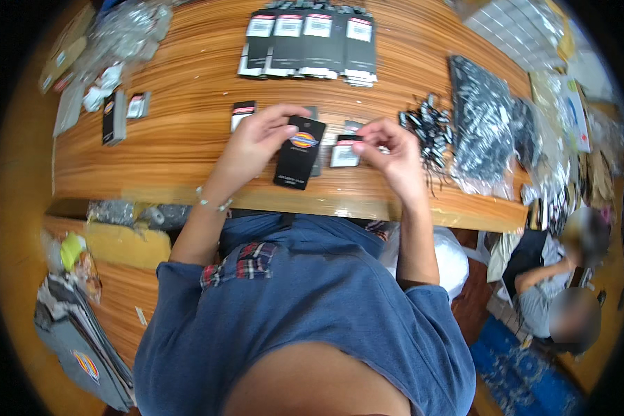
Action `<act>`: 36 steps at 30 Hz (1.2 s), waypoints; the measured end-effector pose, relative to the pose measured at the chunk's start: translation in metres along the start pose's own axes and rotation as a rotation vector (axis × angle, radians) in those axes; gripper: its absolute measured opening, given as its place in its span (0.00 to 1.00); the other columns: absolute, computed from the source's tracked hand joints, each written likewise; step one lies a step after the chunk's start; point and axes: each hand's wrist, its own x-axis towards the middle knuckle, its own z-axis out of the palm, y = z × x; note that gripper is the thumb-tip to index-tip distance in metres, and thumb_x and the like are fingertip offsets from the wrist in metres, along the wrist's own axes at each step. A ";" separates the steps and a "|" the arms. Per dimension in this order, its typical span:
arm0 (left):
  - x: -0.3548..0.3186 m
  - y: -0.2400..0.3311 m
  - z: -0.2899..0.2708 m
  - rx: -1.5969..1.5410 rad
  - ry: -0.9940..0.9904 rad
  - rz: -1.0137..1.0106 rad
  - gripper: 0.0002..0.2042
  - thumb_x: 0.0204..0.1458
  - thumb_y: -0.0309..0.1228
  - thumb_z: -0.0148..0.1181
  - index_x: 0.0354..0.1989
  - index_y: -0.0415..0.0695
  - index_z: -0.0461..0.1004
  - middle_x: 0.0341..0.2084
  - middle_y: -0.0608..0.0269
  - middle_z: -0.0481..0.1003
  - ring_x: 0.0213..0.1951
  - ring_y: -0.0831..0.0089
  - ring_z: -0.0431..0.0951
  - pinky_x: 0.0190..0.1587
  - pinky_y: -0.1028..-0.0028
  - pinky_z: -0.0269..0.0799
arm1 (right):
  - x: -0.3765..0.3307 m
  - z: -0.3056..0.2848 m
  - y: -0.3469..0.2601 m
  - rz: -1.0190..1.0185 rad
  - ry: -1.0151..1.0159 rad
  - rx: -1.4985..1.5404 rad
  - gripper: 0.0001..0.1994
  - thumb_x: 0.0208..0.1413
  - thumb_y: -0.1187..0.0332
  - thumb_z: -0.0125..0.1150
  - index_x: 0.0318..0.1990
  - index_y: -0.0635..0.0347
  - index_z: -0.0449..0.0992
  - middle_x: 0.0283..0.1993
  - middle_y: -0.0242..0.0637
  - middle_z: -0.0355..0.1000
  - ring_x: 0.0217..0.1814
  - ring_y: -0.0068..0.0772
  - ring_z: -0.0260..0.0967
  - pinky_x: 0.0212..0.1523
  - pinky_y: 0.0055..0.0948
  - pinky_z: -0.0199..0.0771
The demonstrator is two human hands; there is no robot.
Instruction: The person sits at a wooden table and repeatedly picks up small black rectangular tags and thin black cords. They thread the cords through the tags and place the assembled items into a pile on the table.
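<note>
My left hand (262, 136) pinches the upper edge of a black hang tag (299, 161), which carries a coloured oval logo. Partly covered behind that tag is a grey one (317, 163). In my right hand (390, 151), thumb and fingers are closed on a small black and white label card (345, 152) with a red stripe, a little to the right of the tag. Beyond my left hand lies another small label card (243, 113), partly hidden by the hand. Both hands are just above the wooden table (187, 156), near its front edge.
Rows of dark tags with white labels (305, 43) lie at the back. Tag stacks (114, 119) and clear plastic bags (121, 35) are at left. A pile of black strings (426, 132) and a plastic-wrapped dark bundle (482, 114) sit at right. Another person (541, 298) is at lower right.
</note>
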 end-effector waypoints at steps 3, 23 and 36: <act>-0.003 0.000 0.003 -0.044 0.025 -0.045 0.13 0.50 0.18 0.53 0.45 0.37 0.68 0.31 0.64 0.75 0.35 0.83 0.73 0.36 0.85 0.68 | -0.009 0.023 -0.001 -0.041 -0.032 0.034 0.08 0.45 0.77 0.63 0.33 0.63 0.71 0.22 0.23 0.65 0.23 0.11 0.59 0.24 0.14 0.61; 0.004 -0.011 0.056 -0.231 -0.101 0.051 0.10 0.49 0.17 0.54 0.40 0.32 0.69 0.37 0.54 0.74 0.40 0.74 0.75 0.45 0.79 0.71 | -0.053 -0.102 0.018 -0.028 0.527 -1.037 0.04 0.42 0.73 0.62 0.27 0.62 0.74 0.26 0.39 0.68 0.31 0.38 0.66 0.33 0.33 0.65; 0.028 0.013 0.075 -0.076 -0.442 0.053 0.06 0.46 0.19 0.58 0.33 0.37 0.76 0.38 0.59 0.74 0.39 0.74 0.74 0.43 0.76 0.72 | -0.052 -0.120 -0.025 -0.255 0.590 -0.597 0.08 0.39 0.75 0.65 0.29 0.61 0.72 0.31 0.31 0.69 0.36 0.25 0.64 0.37 0.24 0.63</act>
